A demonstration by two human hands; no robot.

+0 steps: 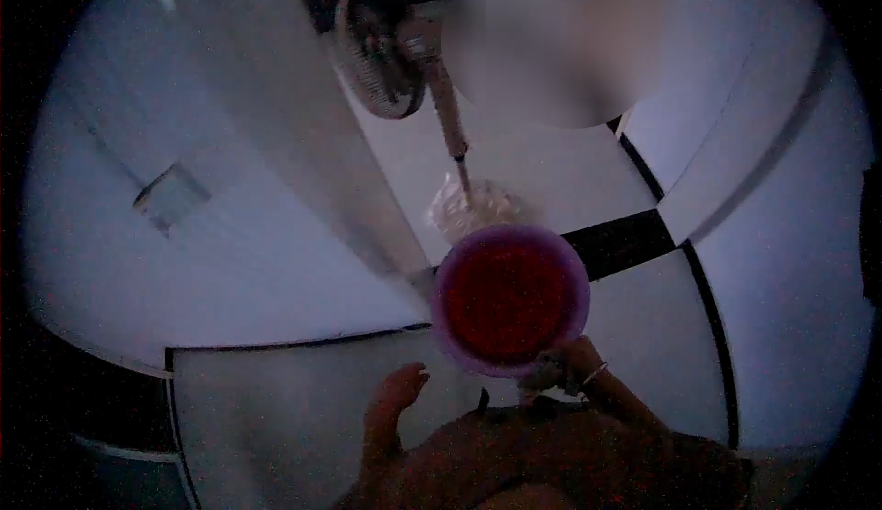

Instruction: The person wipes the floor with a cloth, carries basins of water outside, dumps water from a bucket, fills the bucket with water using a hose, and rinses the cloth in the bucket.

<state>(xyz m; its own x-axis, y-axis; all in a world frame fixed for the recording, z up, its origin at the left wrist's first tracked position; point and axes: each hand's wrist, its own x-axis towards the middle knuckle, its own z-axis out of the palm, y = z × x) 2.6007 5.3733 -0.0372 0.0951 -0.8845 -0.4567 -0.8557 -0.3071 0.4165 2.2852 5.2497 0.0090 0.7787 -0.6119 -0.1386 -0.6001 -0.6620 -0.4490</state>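
Observation:
A round basin (511, 300) with a purple rim and a dark red inside is held out in front of my body. My right hand (571, 363) grips its lower right edge, with a bracelet or band at the wrist. Something greyish, too dark to make out, shows under those fingers. To the lower left of the basin, my left hand (401, 387) is raised and apart from it, holding nothing, its fingers partly spread.
Beyond the basin stands a pedestal fan (381, 46), its base wrapped in clear plastic (478, 205). A dark strip (625, 243) crosses the pale floor at a doorway. Walls rise on both sides, the left one with a switch plate (173, 199). A blurred patch covers the top.

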